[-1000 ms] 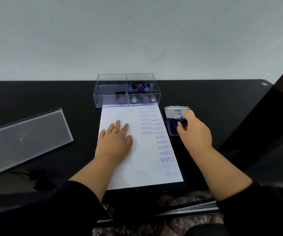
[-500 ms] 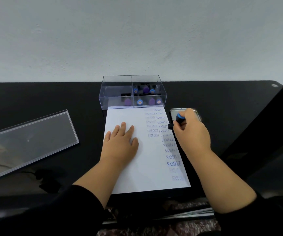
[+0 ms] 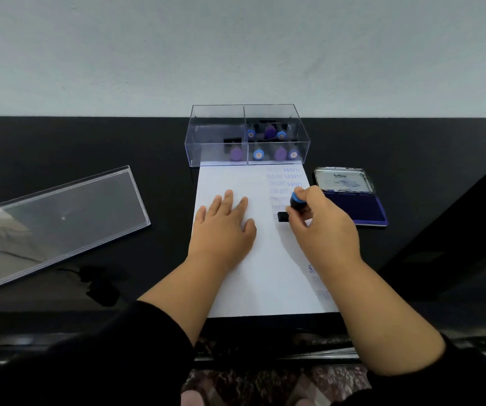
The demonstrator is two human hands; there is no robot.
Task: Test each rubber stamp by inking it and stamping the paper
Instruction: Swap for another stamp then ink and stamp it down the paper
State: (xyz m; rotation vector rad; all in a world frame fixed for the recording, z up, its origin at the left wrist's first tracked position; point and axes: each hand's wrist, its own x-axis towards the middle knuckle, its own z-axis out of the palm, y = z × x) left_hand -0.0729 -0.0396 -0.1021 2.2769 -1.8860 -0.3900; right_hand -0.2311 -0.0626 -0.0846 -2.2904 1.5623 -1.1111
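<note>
Pressing a rubber stamp (image 3: 290,209) toward the paper (image 3: 268,273), the right hand (image 3: 320,227) pinches its blue-capped handle in curled fingers, and the black base sits at or just above the sheet below the left column of prints; whether it touches cannot be told. The left hand (image 3: 224,227) lies flat on the paper with straight fingers, holding nothing and steadying the sheet. In this single head view, two columns of blue impressions run down the right part of the paper, some reading SAMPLE, so many stamps look tested. The ink pad (image 3: 358,206) lies open just right of the sheet. The clear box (image 3: 221,124) at the paper's far edge holds one purple-topped stamp in its left compartment and several blue and purple ones in the right; which side counts as finished cannot be told. The box lid (image 3: 60,218) rests well off to the left.
</note>
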